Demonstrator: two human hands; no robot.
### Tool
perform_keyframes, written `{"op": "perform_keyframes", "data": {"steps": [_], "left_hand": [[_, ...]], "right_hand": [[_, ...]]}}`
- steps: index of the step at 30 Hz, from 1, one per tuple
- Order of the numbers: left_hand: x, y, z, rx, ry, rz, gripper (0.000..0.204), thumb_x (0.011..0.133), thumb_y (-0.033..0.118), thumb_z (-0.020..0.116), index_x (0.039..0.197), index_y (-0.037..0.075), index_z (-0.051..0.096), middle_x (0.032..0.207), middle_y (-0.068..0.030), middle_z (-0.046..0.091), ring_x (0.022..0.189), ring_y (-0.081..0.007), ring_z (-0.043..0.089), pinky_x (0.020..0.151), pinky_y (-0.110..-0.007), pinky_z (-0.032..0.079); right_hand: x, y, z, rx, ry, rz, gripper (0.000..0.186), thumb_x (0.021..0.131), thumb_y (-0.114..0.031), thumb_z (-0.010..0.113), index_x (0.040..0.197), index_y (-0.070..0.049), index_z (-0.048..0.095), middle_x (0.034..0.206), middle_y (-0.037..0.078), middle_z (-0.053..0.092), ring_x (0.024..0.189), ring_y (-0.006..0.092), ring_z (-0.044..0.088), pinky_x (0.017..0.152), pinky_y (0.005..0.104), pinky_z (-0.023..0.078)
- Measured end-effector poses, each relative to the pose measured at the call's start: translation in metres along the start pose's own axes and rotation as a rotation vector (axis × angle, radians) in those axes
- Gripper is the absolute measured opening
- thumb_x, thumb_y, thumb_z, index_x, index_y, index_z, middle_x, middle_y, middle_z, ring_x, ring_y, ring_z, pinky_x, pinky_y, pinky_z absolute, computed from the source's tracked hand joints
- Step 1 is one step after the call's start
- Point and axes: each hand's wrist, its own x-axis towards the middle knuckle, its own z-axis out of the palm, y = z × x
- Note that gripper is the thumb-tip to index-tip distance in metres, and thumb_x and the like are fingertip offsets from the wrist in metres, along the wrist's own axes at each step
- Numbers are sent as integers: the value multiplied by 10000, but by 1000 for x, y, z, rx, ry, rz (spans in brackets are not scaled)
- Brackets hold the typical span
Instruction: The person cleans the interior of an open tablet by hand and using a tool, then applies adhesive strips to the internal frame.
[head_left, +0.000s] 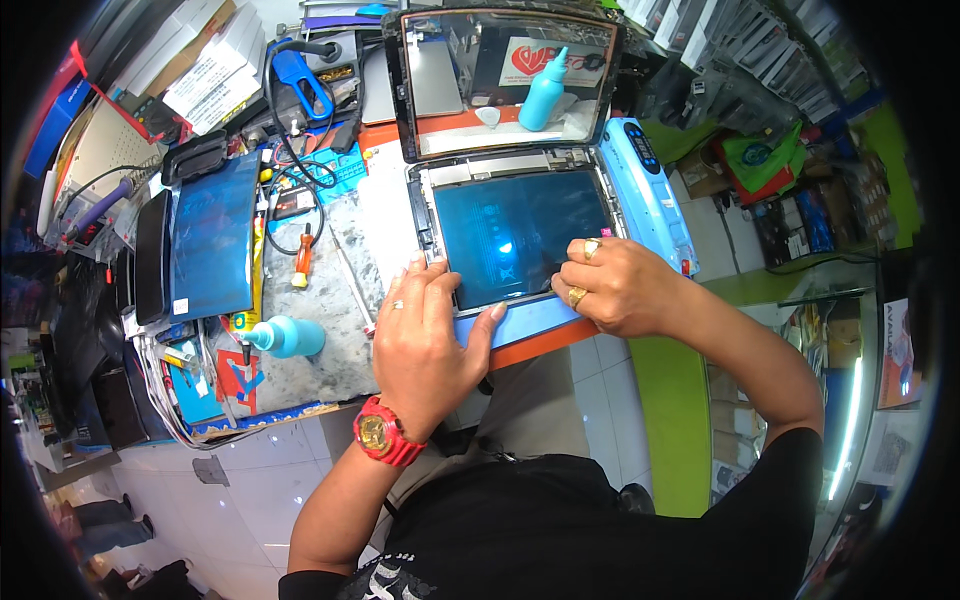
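A tablet lies opened flat in front of me, its dark blue display panel (525,240) seated in a metal frame. Hinged up behind it stands a dark-rimmed glass panel (480,140). My left hand (425,340) rests with fingers spread over the tablet's near left corner, the thumb along the near edge. At the near right edge, my right hand (615,288) has its fingers curled and pressed together; whatever they may pinch is hidden. Beneath the tablet is a light blue machine (650,205) with a small control display at its right end.
A turquoise squeeze bottle (290,337) is on the grey mat left of my hand. An orange-handled screwdriver (303,260), cables and a blue sheet-like panel (215,235) are farther left. Another turquoise bottle (543,98) shows in the upright glass, reflected or behind it. A green-edged glass counter (665,430) stands at right.
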Motion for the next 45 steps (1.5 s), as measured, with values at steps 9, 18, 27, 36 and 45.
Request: {"op": "perform_keyframes", "data": {"steps": [9,18,27,36,45], "left_hand": [[0,-1,0,0,7,7,466,837,224,940,1153,-6,687,1191,-243,747,1226,-471,708,1043,-525,553],[0,0,1,-8,7,12,469,831,213,939,1155,-8,682,1196,-246,743,1230,-470,705,1039,-524,555],[0,-2,0,-9,20,17,463,836,230,936,1143,-11,689,1194,-226,739,1228,-470,706,1029,-527,557],[-2,-3,1,-20,12,15,460,843,230,931,1150,-11,688,1207,-231,736,1237,-476,702,1043,-537,555],[-1,-3,1,-19,14,15,466,848,232,929,1163,-12,686,1206,-238,743,1235,-475,703,1053,-534,551]], "right_hand": [[1,-25,2,-31,14,138,148,820,-48,723,900,74,748,870,120,649,883,287,664,727,384,603],[7,-35,16,-58,113,166,145,823,-45,717,898,76,746,873,127,654,868,286,654,742,369,577],[8,-42,-6,-201,44,261,93,825,-79,708,861,6,717,833,88,620,831,267,654,706,377,560],[6,-39,2,-93,22,253,135,798,-66,708,897,26,710,827,98,611,822,274,664,677,381,582],[5,-33,20,-95,160,167,222,749,-72,697,931,54,709,824,95,615,784,260,639,674,355,558]]}}
